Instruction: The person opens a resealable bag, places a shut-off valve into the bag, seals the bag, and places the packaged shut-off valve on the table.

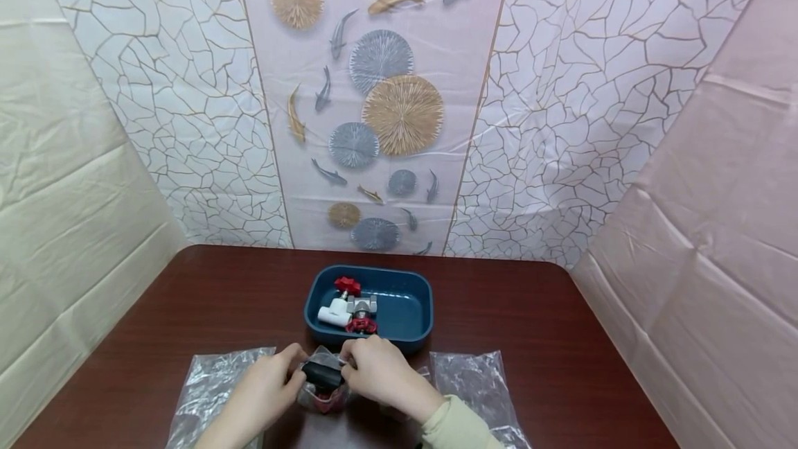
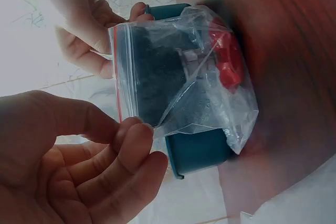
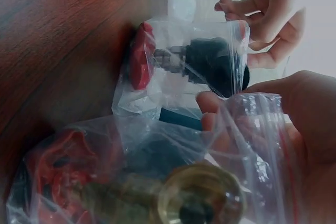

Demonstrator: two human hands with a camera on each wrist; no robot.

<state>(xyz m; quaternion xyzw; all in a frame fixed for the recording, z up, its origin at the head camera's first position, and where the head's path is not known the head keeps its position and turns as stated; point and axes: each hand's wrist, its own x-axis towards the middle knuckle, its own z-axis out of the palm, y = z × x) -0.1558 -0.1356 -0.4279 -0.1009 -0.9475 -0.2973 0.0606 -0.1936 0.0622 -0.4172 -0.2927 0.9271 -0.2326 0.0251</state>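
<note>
Upright on the table stands a clear zip bag (image 2: 210,114) with a red-striped seal. Inside it is a valve with a black body (image 1: 323,374) and a red handwheel (image 2: 227,59), wheel down. My left hand (image 1: 267,378) pinches one top corner of this bag between thumb and fingers. At the opposite top corner, my right hand (image 1: 383,371) grips the bag's edge by thumb and fingertips. Beside my right hand, in the right wrist view, a second zip bag (image 3: 262,145) holds a brass valve (image 3: 205,192) with a red handwheel (image 3: 63,169).
Just beyond my hands sits a blue tray (image 1: 405,307). A white valve (image 1: 337,312) and a metal valve (image 1: 363,307), both red-handled, lie in its left half. Flat plastic bags (image 1: 212,376) (image 1: 470,383) lie left and right on the dark wooden table (image 1: 530,317).
</note>
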